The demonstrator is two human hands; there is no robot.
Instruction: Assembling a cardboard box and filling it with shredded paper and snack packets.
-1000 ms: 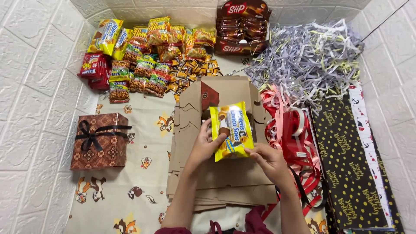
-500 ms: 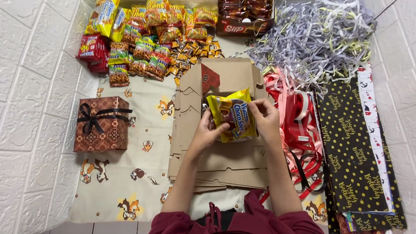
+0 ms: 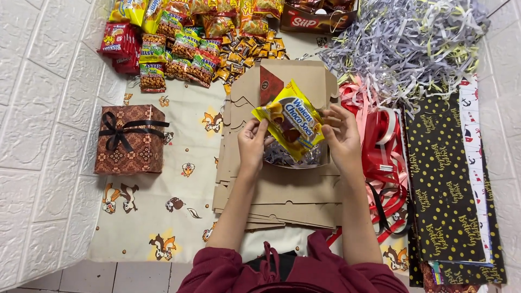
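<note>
On the cartoon-printed cloth (image 3: 163, 179) spread over the floor, the widest thing is the heap of grey and pale shredded paper (image 3: 401, 43) at the far right, with black dotted gift wrap (image 3: 439, 179) and a tangle of red ribbon (image 3: 380, 146) below it. Far left lies a spread of snack packets (image 3: 179, 49) beside a dark carton of bars (image 3: 317, 19), and a brown patterned gift box with a black bow (image 3: 129, 140) sits apart on the left. In the middle, a stack of flat cardboard box blanks (image 3: 282, 201) carries one open brown box (image 3: 296, 87) with shredded paper showing inside. Over that box the yellow snack packet (image 3: 290, 116) now hangs tilted, one corner up to the left; a second ago it lay flatter and lower, nearer the person's body, so it has been carried forward and turned above the opening. The left hand (image 3: 252, 144) pinches its lower left edge with fingers closed on it, and the right hand (image 3: 339, 135) grips the right edge the same way. Both hands hold the packet just clear of the paper filling, which suggests it is being angled in
</note>
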